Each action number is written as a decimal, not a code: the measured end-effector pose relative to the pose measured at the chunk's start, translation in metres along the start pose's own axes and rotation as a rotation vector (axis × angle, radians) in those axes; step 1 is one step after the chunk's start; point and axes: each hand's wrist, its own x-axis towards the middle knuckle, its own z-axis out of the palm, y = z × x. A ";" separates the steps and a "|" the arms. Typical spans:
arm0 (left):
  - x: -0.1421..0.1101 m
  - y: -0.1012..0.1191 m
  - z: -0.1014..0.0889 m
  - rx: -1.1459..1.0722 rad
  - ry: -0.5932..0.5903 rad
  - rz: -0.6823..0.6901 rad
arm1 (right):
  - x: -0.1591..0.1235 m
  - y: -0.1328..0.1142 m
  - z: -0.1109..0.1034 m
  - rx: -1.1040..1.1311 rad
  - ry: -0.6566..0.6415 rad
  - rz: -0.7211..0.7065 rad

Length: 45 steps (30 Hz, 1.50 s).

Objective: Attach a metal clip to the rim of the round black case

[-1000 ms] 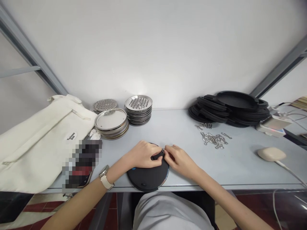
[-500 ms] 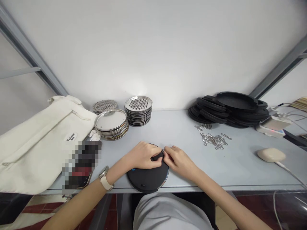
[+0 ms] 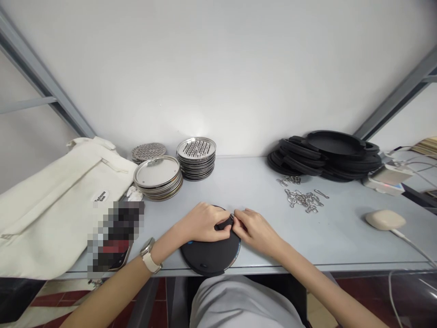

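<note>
A round black disc (image 3: 211, 257) lies near the table's front edge, with a shiny rim showing at its right side. My left hand (image 3: 205, 223) is closed on the disc's upper right part, pinching a black tab between thumb and forefinger. At that same edge, my right hand (image 3: 252, 228) pinches a small metal clip (image 3: 232, 215), mostly hidden by the fingertips. Both hands nearly touch there. To the right lies a loose pile of metal clips (image 3: 302, 199), with a smaller group (image 3: 288, 181) just behind it.
Stacked metal plates (image 3: 159, 173) and grater discs (image 3: 196, 157) stand at the back left. Black round covers (image 3: 327, 155) are piled at the back right. A cream bag (image 3: 64, 209) lies left, a blurred phone (image 3: 118, 241) beside it. A cream corded device (image 3: 385, 219) sits right.
Both hands keep almost the same place on the disc. The right fingers have shifted slightly, and the metal ring between them shows less than before. The view has drifted a little.
</note>
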 end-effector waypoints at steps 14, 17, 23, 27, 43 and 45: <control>0.000 0.000 -0.001 0.002 -0.005 -0.003 | -0.001 0.001 0.001 -0.022 0.029 -0.008; 0.000 0.000 0.000 0.006 -0.005 -0.006 | -0.002 0.001 0.000 -0.025 0.037 -0.012; 0.001 0.001 0.000 0.011 0.002 0.002 | -0.002 0.000 -0.001 -0.010 0.002 -0.026; 0.001 0.001 0.000 0.007 0.006 0.007 | -0.002 0.000 0.000 -0.017 -0.006 -0.010; 0.000 -0.001 0.001 0.010 0.006 0.013 | 0.000 0.001 0.001 -0.006 -0.005 0.003; 0.000 -0.001 0.001 0.008 0.005 0.015 | 0.000 0.001 0.001 -0.002 -0.004 0.002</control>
